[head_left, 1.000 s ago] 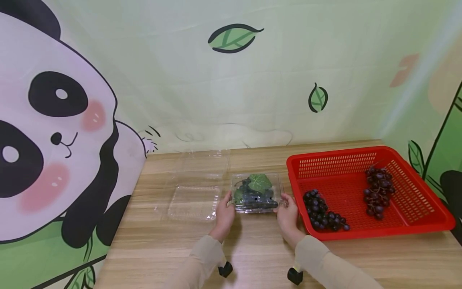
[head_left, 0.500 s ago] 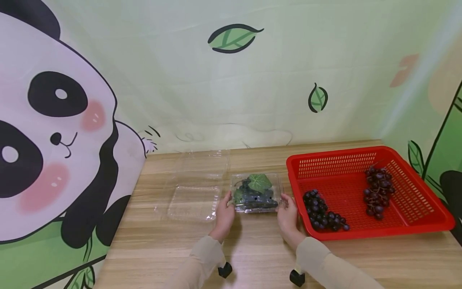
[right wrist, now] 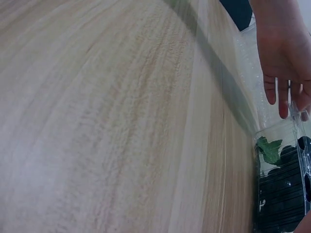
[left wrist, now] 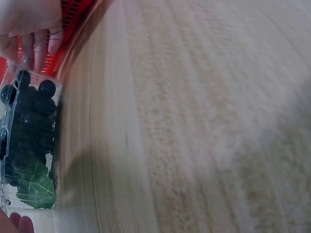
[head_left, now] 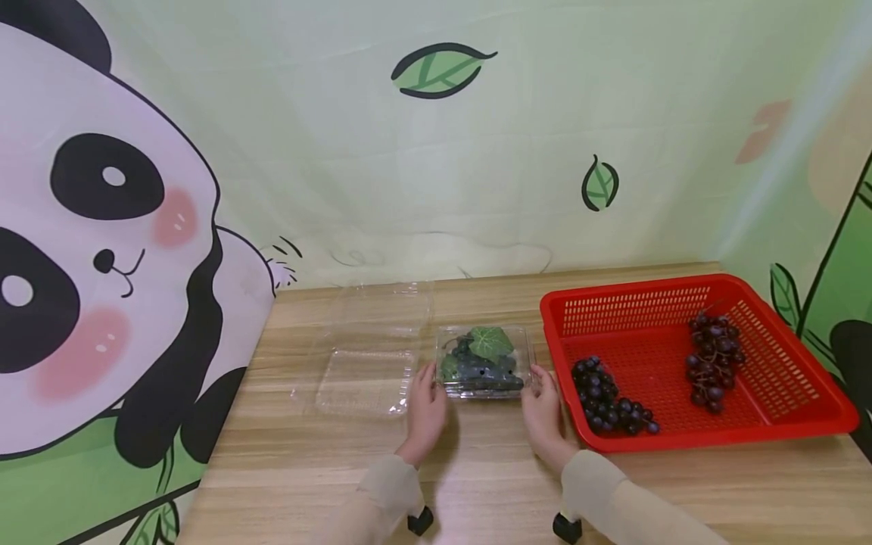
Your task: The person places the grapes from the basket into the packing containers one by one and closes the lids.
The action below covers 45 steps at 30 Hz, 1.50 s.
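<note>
A clear plastic clamshell box (head_left: 485,382), lid down, holds dark grapes (left wrist: 31,114) and a green leaf (head_left: 490,343). At its left edge, my left hand (head_left: 426,412) pinches the rim between thumb and fingers. My right hand (head_left: 543,416) does the same at the right edge. In the left wrist view, the right hand's fingers (left wrist: 40,46) hang down at the box's end. The right wrist view shows the left hand's fingers (right wrist: 283,99) at the opposite end. Whether the base rests fully on the table is hard to tell.
A second clear clamshell box (head_left: 368,382) lies unfolded to the left on the wooden table (head_left: 477,484). To the right stands a red basket (head_left: 654,363) with a dark grape bunch (head_left: 606,401) and a redder bunch (head_left: 715,359). A printed panda curtain (head_left: 341,151) stands behind.
My left hand has shifted slightly, its wrist turning a little. The right wrist has turned slightly too. The filled box keeps nearly the same place, and its lid stays down.
</note>
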Each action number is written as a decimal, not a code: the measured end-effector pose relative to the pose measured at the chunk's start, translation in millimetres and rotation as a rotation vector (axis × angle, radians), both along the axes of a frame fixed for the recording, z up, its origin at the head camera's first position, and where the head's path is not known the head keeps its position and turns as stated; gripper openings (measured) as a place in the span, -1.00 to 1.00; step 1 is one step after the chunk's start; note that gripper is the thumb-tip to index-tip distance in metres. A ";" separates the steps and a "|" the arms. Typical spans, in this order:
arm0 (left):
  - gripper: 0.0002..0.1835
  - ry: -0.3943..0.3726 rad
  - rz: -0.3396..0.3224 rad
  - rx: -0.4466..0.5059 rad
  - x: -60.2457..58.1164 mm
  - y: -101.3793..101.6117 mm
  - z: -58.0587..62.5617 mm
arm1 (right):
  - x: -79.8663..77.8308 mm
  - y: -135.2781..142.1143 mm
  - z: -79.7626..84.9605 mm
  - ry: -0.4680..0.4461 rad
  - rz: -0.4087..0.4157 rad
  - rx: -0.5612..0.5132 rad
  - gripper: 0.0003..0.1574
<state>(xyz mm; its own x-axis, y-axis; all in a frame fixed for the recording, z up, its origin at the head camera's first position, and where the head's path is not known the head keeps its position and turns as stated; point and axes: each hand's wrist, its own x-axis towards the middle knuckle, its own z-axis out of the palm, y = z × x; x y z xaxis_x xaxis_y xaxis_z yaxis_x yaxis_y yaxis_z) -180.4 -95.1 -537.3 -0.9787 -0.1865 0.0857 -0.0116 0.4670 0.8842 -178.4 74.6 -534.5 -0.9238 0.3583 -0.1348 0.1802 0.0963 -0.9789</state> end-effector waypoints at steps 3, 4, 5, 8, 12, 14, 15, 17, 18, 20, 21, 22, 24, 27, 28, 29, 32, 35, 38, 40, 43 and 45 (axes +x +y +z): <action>-0.40 -0.015 -0.017 -0.045 3.9 1.6 1.1 | 3.0 -0.2 1.4 0.038 0.019 0.021 -0.38; -0.37 -0.014 -0.027 -0.057 5.0 2.1 1.4 | 3.8 -0.3 1.6 0.056 0.024 0.039 -0.38; -0.35 -0.005 -0.036 -0.073 5.9 2.7 1.5 | 4.7 -0.3 2.1 0.073 0.032 0.057 -0.37; -0.31 0.037 -0.073 -0.125 8.3 4.6 1.5 | 7.2 -0.4 3.2 0.113 0.058 0.116 -0.35; -0.29 0.082 -0.117 -0.199 10.4 6.3 0.0 | 9.0 -1.5 4.2 0.164 0.082 0.171 -0.32; -0.29 0.101 -0.131 -0.235 11.1 6.9 -1.5 | 9.5 -2.2 3.8 0.183 0.089 0.200 -0.32; -0.28 0.105 -0.136 -0.251 11.4 7.1 -2.2 | 9.9 -2.5 3.7 0.191 0.094 0.216 -0.32; -0.28 0.119 -0.143 -0.279 11.9 7.4 -3.6 | 10.6 -2.9 3.0 0.207 0.105 0.254 -0.33; -0.28 0.121 -0.147 -0.292 11.9 7.4 -4.6 | 10.9 -3.0 2.6 0.211 0.111 0.268 -0.32; -0.27 0.122 -0.152 -0.314 12.0 7.5 -6.5 | 11.6 -3.3 1.7 0.216 0.124 0.292 -0.32; -0.27 0.124 -0.154 -0.319 11.9 7.6 -7.3 | 12.0 -3.3 1.3 0.219 0.128 0.305 -0.32; -0.27 0.123 -0.155 -0.324 12.0 7.8 -7.6 | 12.3 -3.4 0.8 0.218 0.132 0.311 -0.32; -0.25 0.112 -0.157 -0.331 11.8 7.9 -8.5 | 12.8 -3.6 0.0 0.211 0.139 0.330 -0.31; -0.24 0.097 -0.159 -0.334 11.4 8.3 -8.1 | 13.7 -4.0 -0.7 0.202 0.147 0.354 -0.30; -0.24 0.091 -0.160 -0.337 11.2 8.4 -7.9 | 13.6 -4.1 -0.9 0.199 0.148 0.362 -0.30; -0.23 0.087 -0.162 -0.339 10.9 8.5 -7.7 | 13.6 -4.2 -0.9 0.198 0.149 0.372 -0.29; -0.22 0.070 -0.166 -0.337 9.7 9.0 -7.1 | 12.5 -4.4 -1.6 0.199 0.156 0.393 -0.26; -0.21 0.055 -0.167 -0.325 8.2 9.8 -6.1 | 11.0 -4.7 -1.9 0.191 0.166 0.406 -0.24; -0.22 0.051 -0.165 -0.319 6.2 10.6 -4.7 | 8.9 -5.0 -2.6 0.176 0.173 0.410 -0.25; -0.23 0.055 -0.163 -0.317 4.4 11.4 -4.3 | 7.4 -5.4 -2.7 0.163 0.172 0.412 -0.25; -0.24 0.058 -0.154 -0.323 1.6 12.3 -4.6 | 4.4 -6.2 -3.0 0.145 0.171 0.418 -0.25; -0.24 0.060 -0.148 -0.328 -0.4 13.1 -5.6 | 2.3 -6.7 -2.9 0.137 0.166 0.425 -0.26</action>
<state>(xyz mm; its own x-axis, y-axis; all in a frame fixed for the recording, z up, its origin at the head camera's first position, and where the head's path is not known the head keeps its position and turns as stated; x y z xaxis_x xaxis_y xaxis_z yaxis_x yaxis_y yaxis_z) -180.8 -82.0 -542.9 -0.9845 0.0038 0.1755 0.1247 0.7187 0.6840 -176.1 67.9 -537.5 -0.9723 0.2012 0.1186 0.0007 0.5101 -0.8601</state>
